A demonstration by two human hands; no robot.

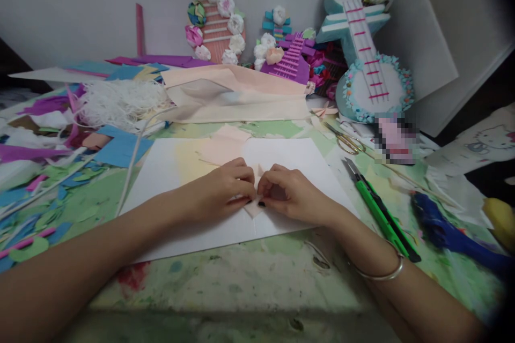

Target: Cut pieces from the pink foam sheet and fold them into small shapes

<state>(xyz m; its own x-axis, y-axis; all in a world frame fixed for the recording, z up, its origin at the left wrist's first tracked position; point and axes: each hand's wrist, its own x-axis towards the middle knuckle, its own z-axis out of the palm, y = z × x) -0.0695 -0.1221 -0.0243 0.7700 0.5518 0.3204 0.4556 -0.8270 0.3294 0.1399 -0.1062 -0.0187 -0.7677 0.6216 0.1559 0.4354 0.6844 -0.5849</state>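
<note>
Left hand (pixel 231 187): thumb and fingertips pinch the left side of a small peach paper piece (pixel 253 210).
Right hand (pixel 287 193): thumb and forefinger pinch the same piece from the right, close beside the left fingertips; silver bangle (pixel 382 277) at the wrist.
Paper position: over the middle of a white sheet (pixel 209 235); its centre is covered by the fingers, so any fold there cannot be made out.
Cartoon print: cat face with a bow on the pale item (pixel 488 142) at far right.
Pixelated item: pink object (pixel 396 139) masked by blocks; any label illegible.
Green cutter (pixel 382 214): right of the sheet, blade exposed; any marking too small to read.
Scissors (pixel 350 143): gold handles, beyond the cutter.
Blue tool (pixel 450 233): blurred, near the right edge.
Peach guitar-shaped craft (pixel 215 37): top cut off by the frame.
Yellow object (pixel 501 217): partly in shadow, identity uncertain.
</note>
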